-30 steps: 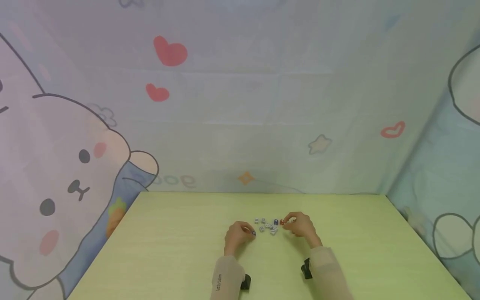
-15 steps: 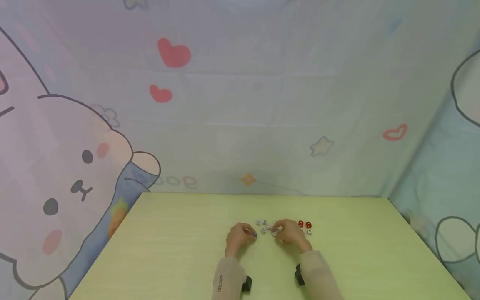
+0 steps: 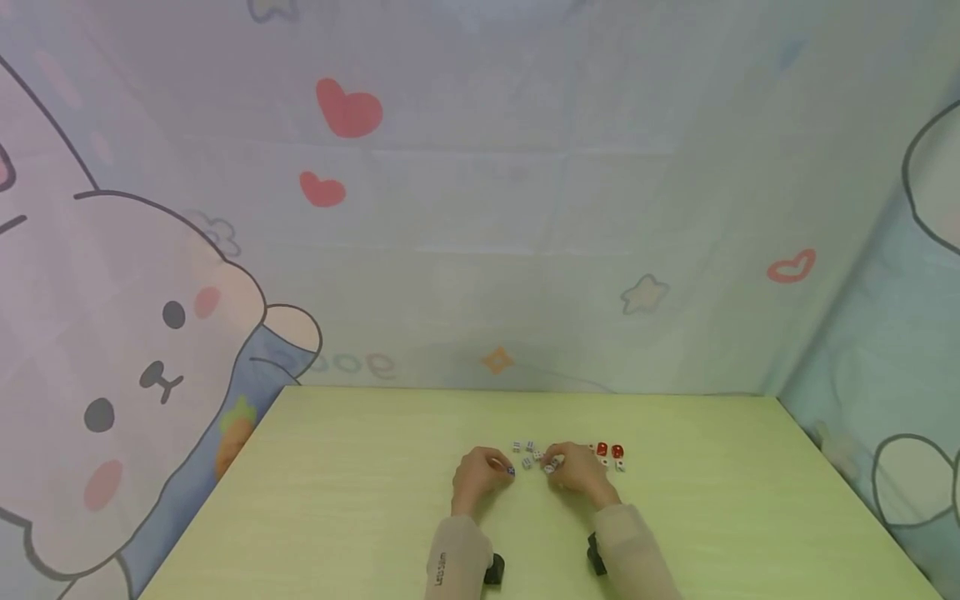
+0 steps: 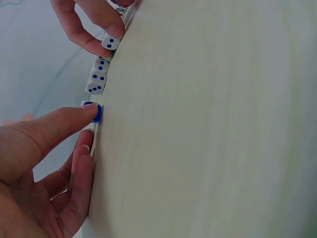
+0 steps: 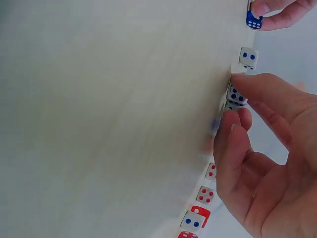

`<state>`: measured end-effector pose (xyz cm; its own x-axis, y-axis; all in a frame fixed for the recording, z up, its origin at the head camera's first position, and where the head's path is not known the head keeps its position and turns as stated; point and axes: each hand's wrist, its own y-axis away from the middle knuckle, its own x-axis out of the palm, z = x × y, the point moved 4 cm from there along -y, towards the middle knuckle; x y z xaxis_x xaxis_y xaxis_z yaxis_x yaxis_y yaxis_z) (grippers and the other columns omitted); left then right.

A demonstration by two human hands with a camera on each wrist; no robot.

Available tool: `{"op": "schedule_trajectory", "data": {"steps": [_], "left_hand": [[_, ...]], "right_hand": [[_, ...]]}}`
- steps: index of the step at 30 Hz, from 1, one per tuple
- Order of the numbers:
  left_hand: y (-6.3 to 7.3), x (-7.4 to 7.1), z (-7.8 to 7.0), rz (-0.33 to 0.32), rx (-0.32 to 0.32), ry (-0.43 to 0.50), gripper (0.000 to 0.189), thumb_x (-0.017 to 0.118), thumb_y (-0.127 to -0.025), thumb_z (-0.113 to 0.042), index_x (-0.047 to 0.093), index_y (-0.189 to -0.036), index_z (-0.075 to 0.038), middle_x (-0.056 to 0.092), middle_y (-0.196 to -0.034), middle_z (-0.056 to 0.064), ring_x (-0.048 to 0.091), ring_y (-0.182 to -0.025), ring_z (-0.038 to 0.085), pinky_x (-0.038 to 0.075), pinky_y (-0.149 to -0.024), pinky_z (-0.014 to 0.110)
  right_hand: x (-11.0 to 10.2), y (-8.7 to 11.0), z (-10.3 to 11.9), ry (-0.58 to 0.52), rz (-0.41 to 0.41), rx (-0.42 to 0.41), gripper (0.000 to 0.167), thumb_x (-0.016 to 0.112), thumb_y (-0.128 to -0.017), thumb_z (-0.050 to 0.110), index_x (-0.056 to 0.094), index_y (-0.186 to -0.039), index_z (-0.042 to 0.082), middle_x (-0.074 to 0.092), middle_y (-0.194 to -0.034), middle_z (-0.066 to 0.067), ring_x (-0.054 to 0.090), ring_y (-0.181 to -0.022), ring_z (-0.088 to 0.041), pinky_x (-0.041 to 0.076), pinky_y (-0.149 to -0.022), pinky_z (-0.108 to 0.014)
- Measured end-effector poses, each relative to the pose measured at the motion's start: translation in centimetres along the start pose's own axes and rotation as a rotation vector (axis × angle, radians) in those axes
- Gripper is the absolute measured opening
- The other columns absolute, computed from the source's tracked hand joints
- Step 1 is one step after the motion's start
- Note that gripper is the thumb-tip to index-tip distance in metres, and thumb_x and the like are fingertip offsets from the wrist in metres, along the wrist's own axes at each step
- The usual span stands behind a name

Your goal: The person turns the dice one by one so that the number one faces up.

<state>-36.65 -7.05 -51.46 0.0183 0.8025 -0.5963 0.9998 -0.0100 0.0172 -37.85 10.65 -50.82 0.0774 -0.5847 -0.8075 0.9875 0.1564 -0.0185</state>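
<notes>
Two dice are in a person's fingers and several more lie on a pale yellow table point(image 3: 337, 500), in handling that appears to be about midway. Beyond the right hand point(image 3: 579, 472), two red dice point(image 3: 602, 449) sit side by side with outer white dice point(image 3: 620, 466) just in front of them; judging by its neatness, that group is the settled part. Between the hands, loose white dice point(image 3: 527, 463) lie at uneven angles, seemingly the portion left to deal with. Fingers hide some of the spread, so a full count cannot be told.

The left hand point(image 3: 474, 479) pinches a blue die point(image 5: 254, 21) between thumb and fingers, low at the table surface and to the left of the loose pieces. The right hand's thumb and fingers are drawn narrow around a white die point(image 5: 237, 94), with another pressed close beside it.

The cubes are small, with softly rounded corners. The blue die shows white pips; the gripped white one bears blue. Near the red pair, as the right wrist view shows, red-pipped white dice point(image 5: 205, 195) lie in a line with the others.
</notes>
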Motion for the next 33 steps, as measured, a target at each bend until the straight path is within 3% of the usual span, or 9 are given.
{"op": "schedule_trajectory", "data": {"steps": [3,6,22,30,33], "left_hand": [[0.0,0.0,0.01,-0.003,0.0,0.0,0.012,0.074,-0.067,-0.015,0.069,-0.078,-0.013,0.066,-0.079,0.003,0.053,-0.065,0.015,0.036,-0.055,0.028],[-0.03,0.04,0.04,-0.001,-0.003,0.0,0.012,0.074,-0.067,-0.015,0.068,-0.077,-0.013,0.065,-0.078,0.003,0.053,-0.064,0.015,0.036,-0.055,0.028],[0.01,0.15,0.2,0.001,-0.005,0.005,0.012,0.074,-0.068,-0.015,0.068,-0.077,-0.012,0.065,-0.079,0.002,0.052,-0.066,0.015,0.036,-0.056,0.028],[-0.17,0.09,0.24,0.001,-0.006,0.012,0.013,0.075,-0.067,-0.015,0.068,-0.078,-0.012,0.065,-0.078,0.003,0.052,-0.065,0.015,0.036,-0.056,0.027],[-0.21,0.05,0.24,0.001,-0.006,0.012,0.013,0.075,-0.067,-0.015,0.069,-0.078,-0.012,0.065,-0.078,0.003,0.052,-0.065,0.015,0.035,-0.056,0.027]], "right_hand": [[0.05,-0.01,0.0,0.011,0.004,-0.011,0.023,0.065,-0.065,0.004,0.067,-0.084,0.016,0.057,-0.063,0.0,0.042,-0.045,-0.009,0.033,-0.042,-0.021],[0.12,-0.01,-0.02,0.008,0.013,-0.008,0.022,0.065,-0.066,0.004,0.066,-0.085,0.016,0.055,-0.061,0.001,0.043,-0.045,-0.009,0.034,-0.042,-0.021],[-0.21,0.3,0.1,-0.043,-0.003,-0.021,0.014,0.071,-0.068,0.011,0.065,-0.08,0.015,0.064,-0.078,-0.003,0.051,-0.055,-0.012,0.038,-0.048,-0.025],[-0.21,0.24,-0.01,-0.069,0.017,-0.016,0.013,0.071,-0.071,0.015,0.065,-0.081,0.016,0.065,-0.081,-0.005,0.051,-0.053,-0.012,0.038,-0.046,-0.024],[-0.22,0.29,-0.08,-0.058,0.022,-0.029,0.012,0.07,-0.071,0.014,0.065,-0.081,0.015,0.067,-0.091,-0.009,0.05,-0.052,-0.011,0.038,-0.045,-0.024]]}}
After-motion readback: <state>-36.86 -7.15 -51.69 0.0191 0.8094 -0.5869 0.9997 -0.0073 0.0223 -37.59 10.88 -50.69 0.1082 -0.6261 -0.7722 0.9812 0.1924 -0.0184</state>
